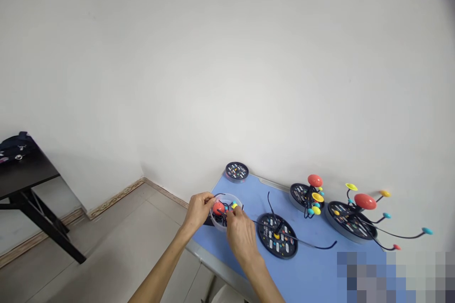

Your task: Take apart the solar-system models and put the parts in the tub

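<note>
A clear plastic bowl (233, 196) at the table's left side holds a red ball (218, 208), small coloured balls and thin black rods. My left hand (197, 210) is at the bowl's left rim, finger and thumb pinched on a thin black rod (220, 194). Over the bowl's right side, my right hand (242, 233) is closed with its fingertips down among the rods; a black rod end shows by them. Just right of it lies a round black base (280, 247) with printed labels, a yellow centre piece and a few curved rods standing out from it.
A blue table (245, 189) stands against the white wall. On it are a small round base (237, 171), a base with bundled rods and balls (300, 194), and an assembled planet model (365, 201) whose arms reach right. A black table (31, 170) is far left.
</note>
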### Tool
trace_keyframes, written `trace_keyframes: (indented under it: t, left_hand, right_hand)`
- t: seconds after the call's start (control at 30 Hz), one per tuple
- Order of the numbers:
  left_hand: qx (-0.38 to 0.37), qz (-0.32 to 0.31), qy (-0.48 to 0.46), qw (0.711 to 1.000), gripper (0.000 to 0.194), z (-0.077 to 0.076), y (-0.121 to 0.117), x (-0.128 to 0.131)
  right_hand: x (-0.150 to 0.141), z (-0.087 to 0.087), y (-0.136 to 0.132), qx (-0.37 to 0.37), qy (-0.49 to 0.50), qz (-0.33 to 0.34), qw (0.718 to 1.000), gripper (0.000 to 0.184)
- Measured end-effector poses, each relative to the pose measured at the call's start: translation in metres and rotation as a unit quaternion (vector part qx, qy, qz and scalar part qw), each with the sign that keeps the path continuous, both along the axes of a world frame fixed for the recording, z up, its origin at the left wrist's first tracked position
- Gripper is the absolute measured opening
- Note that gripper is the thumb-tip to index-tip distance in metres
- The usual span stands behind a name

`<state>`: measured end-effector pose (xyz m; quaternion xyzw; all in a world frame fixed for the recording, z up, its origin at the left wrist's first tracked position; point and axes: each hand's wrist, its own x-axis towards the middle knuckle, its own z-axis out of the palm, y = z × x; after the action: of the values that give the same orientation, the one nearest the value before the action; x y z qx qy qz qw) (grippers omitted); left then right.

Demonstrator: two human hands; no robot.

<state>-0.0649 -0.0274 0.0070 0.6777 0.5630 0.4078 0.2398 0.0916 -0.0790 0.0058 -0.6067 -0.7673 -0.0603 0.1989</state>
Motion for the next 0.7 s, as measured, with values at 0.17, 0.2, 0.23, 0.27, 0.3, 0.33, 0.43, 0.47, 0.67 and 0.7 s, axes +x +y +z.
trace_keyframes:
  t: [0.17,0.2,0.23,0.27,0.3,0.33,0.43,0.47,0.67,0.7]
  left_hand:
    - [-0.009,0.001,0.1,0.995,0.026,0.011,0.003,0.005]
    - [-0.012,0.002,0.124,0.992,0.025,0.013,0.004,0.006]
    - [-0.016,0.004,0.149,0.989,0.025,0.015,0.005,0.008]
    - [-0.02,0.005,0.175,0.984,0.025,0.017,0.006,0.01]
    - [-0.025,0.006,0.201,0.979,0.025,0.019,0.007,0.013]
    - [-0.031,0.006,0.227,0.973,0.026,0.019,0.008,0.016]
    - [-0.047,0.003,0.301,0.953,0.029,0.02,0.012,0.026]
    - [-0.052,0.002,0.322,0.945,0.03,0.02,0.014,0.029]
    - [-0.068,-0.014,0.412,0.909,0.033,0.02,0.021,0.045]
    - [-0.069,-0.019,0.421,0.904,0.033,0.021,0.022,0.046]
  right_hand:
    - [0.002,-0.016,-0.006,0.073,0.017,0.038,0.996,0.033]
    - [0.005,-0.019,-0.011,0.094,0.025,0.043,0.994,0.032]
    - [0.009,-0.021,-0.016,0.112,0.032,0.048,0.992,0.032]
    - [0.013,-0.024,-0.023,0.126,0.041,0.053,0.99,0.031]
    - [0.017,-0.026,-0.03,0.136,0.051,0.059,0.988,0.03]
    - [0.022,-0.029,-0.037,0.143,0.06,0.064,0.986,0.029]
    - [0.037,-0.037,-0.058,0.154,0.086,0.084,0.981,0.028]
    - [0.042,-0.041,-0.064,0.153,0.093,0.089,0.98,0.028]
    - [0.066,-0.069,-0.09,0.167,0.15,0.056,0.973,0.033]
    - [0.069,-0.073,-0.093,0.17,0.154,0.05,0.972,0.034]
